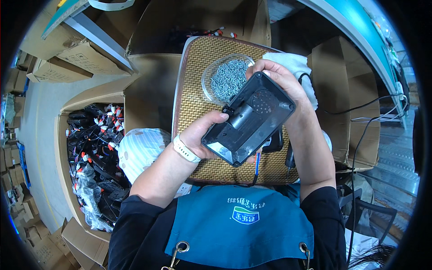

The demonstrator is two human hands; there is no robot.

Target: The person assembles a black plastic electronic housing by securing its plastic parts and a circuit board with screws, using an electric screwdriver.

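Note:
Between my two hands is a black plastic housing [234, 130], tilted, with a round patch of small holes and a raised half-round ridge on its face. My left hand [200, 132] grips its lower left side, thumb on the near face. My right hand [283, 83] is closed round its upper right corner. Another black part [274, 141] shows partly behind the housing, and a blue wire [257, 168] hangs below it. Just beyond the housing, a clear round bowl [206, 87] holds many small silver screws [227, 76]. A dark screwdriver-like tool [290, 157] lies below my right wrist.
A woven mat [193, 58] covers the work surface in front of me. A white cloth [290, 63] lies at its far right. On the left, a cardboard box [63, 148] holds black wired parts. Other cartons [364, 112] stand around, and black cables [355, 180] hang at the right.

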